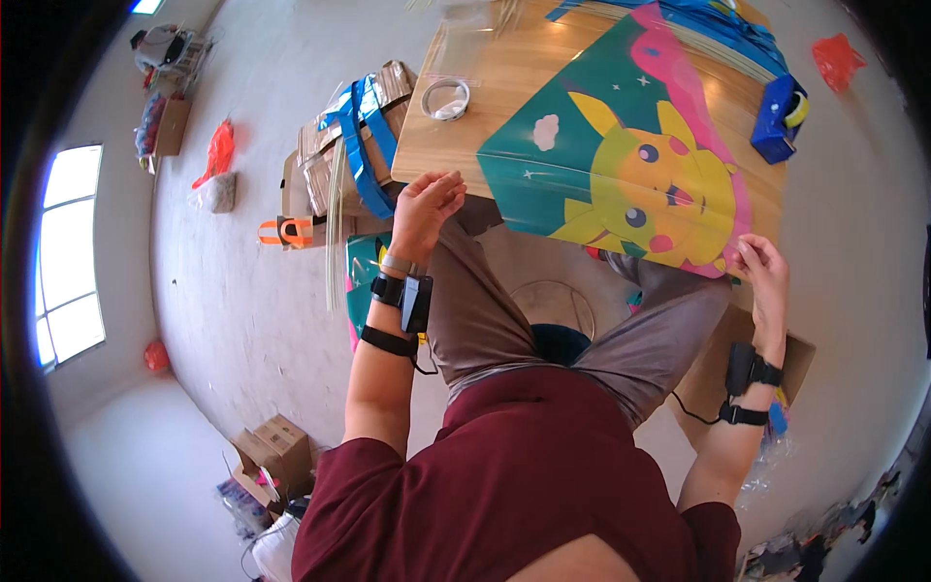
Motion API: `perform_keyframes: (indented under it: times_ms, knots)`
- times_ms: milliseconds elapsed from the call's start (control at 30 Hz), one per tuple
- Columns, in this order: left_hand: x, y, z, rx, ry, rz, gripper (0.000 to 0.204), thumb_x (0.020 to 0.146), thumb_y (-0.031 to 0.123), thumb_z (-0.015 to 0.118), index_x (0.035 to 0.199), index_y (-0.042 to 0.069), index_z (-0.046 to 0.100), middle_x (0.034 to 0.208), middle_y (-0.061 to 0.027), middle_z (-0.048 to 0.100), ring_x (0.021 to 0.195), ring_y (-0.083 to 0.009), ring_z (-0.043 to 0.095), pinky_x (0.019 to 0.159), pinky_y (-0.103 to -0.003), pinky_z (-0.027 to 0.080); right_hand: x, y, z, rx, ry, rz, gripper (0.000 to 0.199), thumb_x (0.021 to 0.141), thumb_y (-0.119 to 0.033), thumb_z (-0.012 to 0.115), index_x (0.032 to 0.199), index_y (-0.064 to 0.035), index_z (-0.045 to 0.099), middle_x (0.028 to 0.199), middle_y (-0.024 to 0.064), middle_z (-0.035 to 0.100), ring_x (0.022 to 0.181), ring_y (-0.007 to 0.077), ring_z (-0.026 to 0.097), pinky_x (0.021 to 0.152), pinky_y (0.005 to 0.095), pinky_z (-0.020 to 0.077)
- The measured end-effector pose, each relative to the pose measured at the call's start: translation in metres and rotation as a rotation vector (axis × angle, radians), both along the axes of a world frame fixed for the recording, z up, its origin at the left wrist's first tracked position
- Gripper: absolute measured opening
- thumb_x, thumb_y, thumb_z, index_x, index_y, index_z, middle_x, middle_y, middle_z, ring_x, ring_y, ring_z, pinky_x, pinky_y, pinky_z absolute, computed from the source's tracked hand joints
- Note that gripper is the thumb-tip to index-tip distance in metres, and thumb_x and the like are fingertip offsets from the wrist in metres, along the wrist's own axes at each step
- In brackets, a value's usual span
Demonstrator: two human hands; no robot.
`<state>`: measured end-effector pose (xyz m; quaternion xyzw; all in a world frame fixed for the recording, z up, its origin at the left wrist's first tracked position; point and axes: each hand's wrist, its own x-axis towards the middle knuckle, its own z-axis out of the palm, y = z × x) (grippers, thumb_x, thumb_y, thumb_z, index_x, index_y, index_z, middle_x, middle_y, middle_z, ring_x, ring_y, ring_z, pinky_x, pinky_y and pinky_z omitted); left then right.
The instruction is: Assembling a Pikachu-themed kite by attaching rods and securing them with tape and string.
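A teal kite (pixel 621 145) with a yellow cartoon creature and a pink band lies flat on a wooden table (pixel 485 87), its near corners hanging over the front edge. My left hand (pixel 424 206) is by the table's front left edge, just left of the kite's left corner, fingers curled; whether it pinches anything is hidden. My right hand (pixel 761 267) pinches the kite's lower right edge near the pink border. Both wrists wear black straps. I sit with my knees under the table.
A roll of clear tape (pixel 446 98) and a blue tape dispenser (pixel 779 118) lie on the table. A stack of blue kite material (pixel 698 24) is at the back. Cardboard boxes (pixel 339 145), thin sticks (pixel 335 233) and red bags (pixel 218 155) sit on the floor at left.
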<state>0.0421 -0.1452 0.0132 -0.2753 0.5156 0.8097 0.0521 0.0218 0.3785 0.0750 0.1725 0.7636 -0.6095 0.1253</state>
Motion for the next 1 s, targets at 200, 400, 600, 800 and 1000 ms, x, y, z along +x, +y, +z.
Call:
perform_keyframes:
  times_ms: [200,400,600,800,1000]
  knots:
    - [-0.004,-0.003,0.002,0.04,-0.034,0.0,0.011,0.097,0.012,0.066,0.104,0.003,0.065,0.095,-0.0037,0.069,0.084,-0.012,0.067,0.078,-0.026,0.057,-0.002,-0.009,0.036,0.134,0.058,0.011,0.013,0.097,-0.008,0.065,0.107,-0.0004,0.067,0.093,0.0004,0.065,0.084,0.0081,0.061,0.081,0.0241,0.0509]
    - [-0.01,-0.002,-0.001,-0.084,0.022,0.032,0.021,0.095,0.01,0.069,0.113,-0.001,0.065,0.097,-0.0057,0.07,0.084,-0.0118,0.067,0.075,-0.024,0.056,-0.004,-0.021,0.039,0.225,0.136,-0.005,0.013,0.098,-0.007,0.064,0.107,0.0017,0.067,0.095,0.0005,0.066,0.085,0.0081,0.061,0.082,0.0239,0.0505]
    - [-0.016,0.0,-0.004,-0.136,-0.016,0.057,0.025,0.093,0.009,0.072,0.114,-0.003,0.065,0.098,-0.0075,0.07,0.084,-0.0138,0.069,0.076,-0.024,0.057,-0.007,-0.028,0.022,0.318,0.218,-0.028,0.017,0.098,-0.01,0.064,0.111,0.0023,0.065,0.094,0.0033,0.067,0.085,0.0095,0.062,0.083,0.0248,0.0504]
    - [-0.025,0.007,-0.01,-0.149,-0.005,0.046,0.021,0.092,0.01,0.072,0.107,-0.004,0.067,0.093,-0.0075,0.07,0.084,-0.0145,0.069,0.077,-0.025,0.057,-0.019,-0.016,-0.014,0.329,0.184,-0.03,0.016,0.098,-0.012,0.064,0.107,0.0013,0.064,0.093,0.0031,0.066,0.086,0.0095,0.063,0.082,0.0242,0.05]
    - [-0.032,0.013,-0.019,-0.304,0.009,0.018,0.018,0.094,0.015,0.071,0.104,0.001,0.067,0.093,-0.0045,0.069,0.082,-0.0112,0.066,0.073,-0.022,0.053,-0.029,-0.008,-0.036,0.219,0.102,-0.088,0.015,0.099,-0.013,0.064,0.105,0.0007,0.065,0.092,0.0005,0.065,0.084,0.0091,0.062,0.079,0.0237,0.05]
